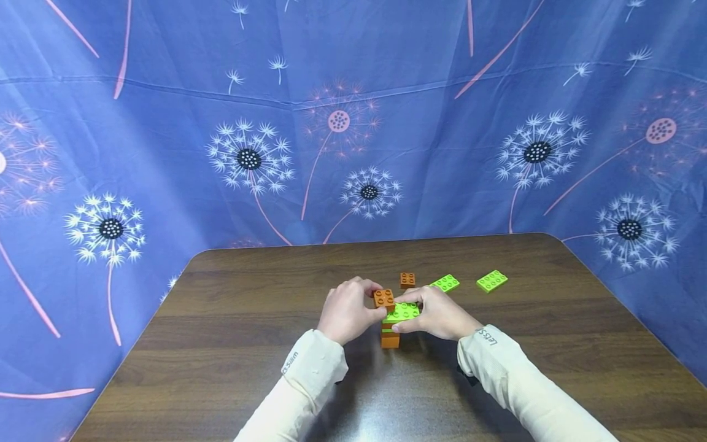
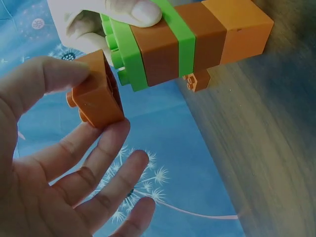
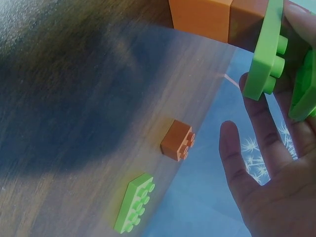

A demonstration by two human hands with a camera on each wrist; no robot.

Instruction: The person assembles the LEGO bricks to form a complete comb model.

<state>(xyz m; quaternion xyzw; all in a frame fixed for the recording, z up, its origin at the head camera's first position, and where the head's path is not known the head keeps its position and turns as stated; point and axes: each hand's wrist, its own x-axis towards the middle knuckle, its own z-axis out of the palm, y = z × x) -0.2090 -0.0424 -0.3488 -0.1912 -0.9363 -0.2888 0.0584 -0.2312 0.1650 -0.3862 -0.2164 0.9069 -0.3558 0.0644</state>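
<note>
Between thumb and fingertips, my left hand (image 1: 347,311) pinches a brown square toy brick (image 1: 384,298), tilted beside the top of a stack. In the left wrist view this brick (image 2: 98,101) is apart from the stack, its hollow underside facing the studs. The stack has an orange brick (image 1: 390,341) at the bottom, then brown bricks (image 2: 158,61) alternating with thin green bricks (image 2: 129,59). My right hand (image 1: 444,314) grips the stack near its top, thumb and fingers around the upper green brick (image 1: 405,312). Two green bricks (image 3: 266,54) show by its fingers in the right wrist view.
Behind the hands on the brown wooden table (image 1: 248,319) lie a loose brown brick (image 1: 407,280) and a green brick (image 1: 447,283). Another green brick (image 1: 491,280) sits farther right. A blue dandelion-print cloth (image 1: 431,153) hangs beyond the far edge.
</note>
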